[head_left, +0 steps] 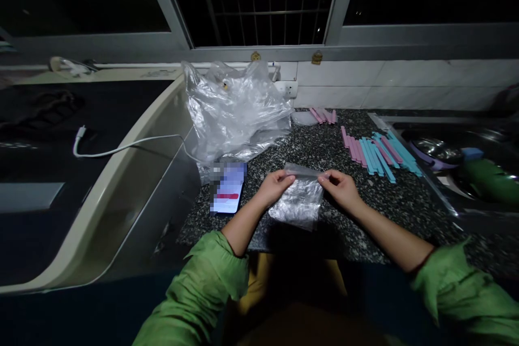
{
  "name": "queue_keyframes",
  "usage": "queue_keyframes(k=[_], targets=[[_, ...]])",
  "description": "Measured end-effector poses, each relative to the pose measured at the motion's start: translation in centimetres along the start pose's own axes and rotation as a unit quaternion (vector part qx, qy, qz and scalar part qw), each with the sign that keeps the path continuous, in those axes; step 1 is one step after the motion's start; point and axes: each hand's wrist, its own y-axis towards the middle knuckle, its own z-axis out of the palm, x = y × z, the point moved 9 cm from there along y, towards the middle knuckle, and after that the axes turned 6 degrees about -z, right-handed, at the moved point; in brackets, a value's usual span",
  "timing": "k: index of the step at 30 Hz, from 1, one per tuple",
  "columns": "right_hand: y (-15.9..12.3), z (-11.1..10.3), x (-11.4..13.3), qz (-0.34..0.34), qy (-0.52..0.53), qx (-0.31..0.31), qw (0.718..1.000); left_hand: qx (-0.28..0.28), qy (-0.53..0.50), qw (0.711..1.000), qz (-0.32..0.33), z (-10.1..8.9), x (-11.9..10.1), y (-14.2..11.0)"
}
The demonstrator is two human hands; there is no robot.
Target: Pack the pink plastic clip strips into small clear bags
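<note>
Stretching between left hand (277, 186) and right hand (339, 186), just below frame centre, the small bag (299, 203) is pinched near its upper corners by closed fingertips, presumably so its edge is kept taut.

This looks like a home kitchen: a speckled dark stone countertop (365, 221) runs under a window (265, 0) with bars across it, and a sink (389, 120) with a shiny metal bowl (436, 147) in it sits at the right. Pale wall tiles (336, 98) and a power socket (287, 88) back the counter, while what seems a top-loading washing machine (132, 138) stands at the left, a household touch.
</note>
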Motion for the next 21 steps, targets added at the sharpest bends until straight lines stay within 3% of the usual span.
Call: queue_keyframes(k=[6,11,13,16,21], targets=[[1.9,-0.5,-0.1,-0.013,-0.038,0.037,0.999,-0.002,-0.036,0.998,-0.042,-0.3,0.8,0.1],[7.4,-5.8,-1.7,-0.009,-0.134,-0.04,0.99,0.002,-0.016,0.999,-0.042,-0.1,0.5,0.0],[9.6,-8.0,-2.7,0.02,-0.217,-0.061,0.974,0.007,-0.006,0.999,-0.041,0.2,0.3,-0.1],[12.0,-11.0,-4.1,0.11,-0.392,-0.068,0.911,0.011,-0.005,0.999,-0.042,0.4,0.2,-0.1],[14.4,-12.4,-4.4,0.151,-0.465,-0.06,0.87,0.016,-0.01,0.999,-0.049,0.7,0.3,0.0]])
